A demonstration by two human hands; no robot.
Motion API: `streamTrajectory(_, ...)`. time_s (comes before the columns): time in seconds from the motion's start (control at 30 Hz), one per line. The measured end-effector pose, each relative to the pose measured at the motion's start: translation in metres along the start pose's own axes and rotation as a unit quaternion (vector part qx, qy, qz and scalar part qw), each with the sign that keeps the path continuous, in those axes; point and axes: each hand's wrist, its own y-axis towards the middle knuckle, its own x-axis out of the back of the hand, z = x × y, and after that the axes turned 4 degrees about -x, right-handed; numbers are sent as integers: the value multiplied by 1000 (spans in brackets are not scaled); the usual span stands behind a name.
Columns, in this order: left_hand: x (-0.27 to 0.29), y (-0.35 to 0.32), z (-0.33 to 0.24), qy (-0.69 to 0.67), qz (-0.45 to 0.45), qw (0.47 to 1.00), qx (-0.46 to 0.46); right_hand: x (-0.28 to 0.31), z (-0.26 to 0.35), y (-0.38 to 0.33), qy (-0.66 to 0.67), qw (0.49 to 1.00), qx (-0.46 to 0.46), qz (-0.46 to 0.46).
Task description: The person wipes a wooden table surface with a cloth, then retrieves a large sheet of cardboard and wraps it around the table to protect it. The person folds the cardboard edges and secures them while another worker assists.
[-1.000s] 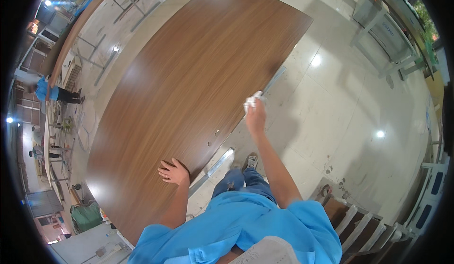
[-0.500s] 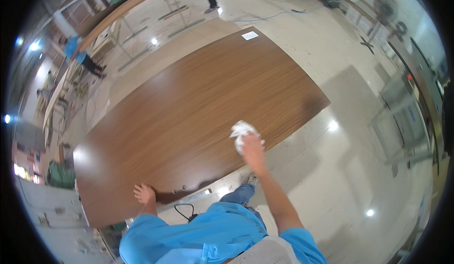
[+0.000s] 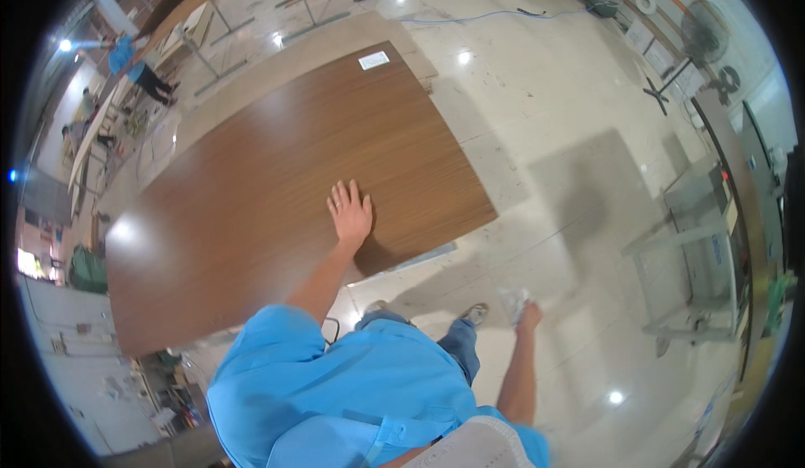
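Observation:
A large brown wood-grain panel [image 3: 277, 174] lies flat in front of me, with a small white label [image 3: 374, 60] near its far right corner. My left hand [image 3: 350, 212] rests flat on the panel, fingers spread, toward its right part. Out to the right, off the panel and over the floor, my right hand [image 3: 528, 314] is closed around a crumpled white cloth [image 3: 513, 302]. The cloth hangs out past the fingers and is slightly blurred.
A grey metal frame stand [image 3: 683, 288] is at the right, by a long bench edge [image 3: 742, 216]. A standing fan [image 3: 703, 36] is at the far right. A blue hose [image 3: 495, 13] crosses the tiled floor. A person in blue [image 3: 126, 57] stands far left near another long panel.
My right hand has swung off the panel to the right with the cloth. My left hand has slid from the near edge farther onto the panel, toward the right.

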Motion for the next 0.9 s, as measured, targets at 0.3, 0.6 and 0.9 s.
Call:
streamTrajectory(0.3,-37,-7,-244,-12,146,988,-51,45,76,87,234,940,-146,200)
streamTrajectory(0.6,-13,-10,-258,-3,168,986,-25,-96,363,142,36,901,277,332)
streamTrajectory(0.9,-8,-13,-262,-44,127,991,3,-242,407,54,-191,497,589,608)
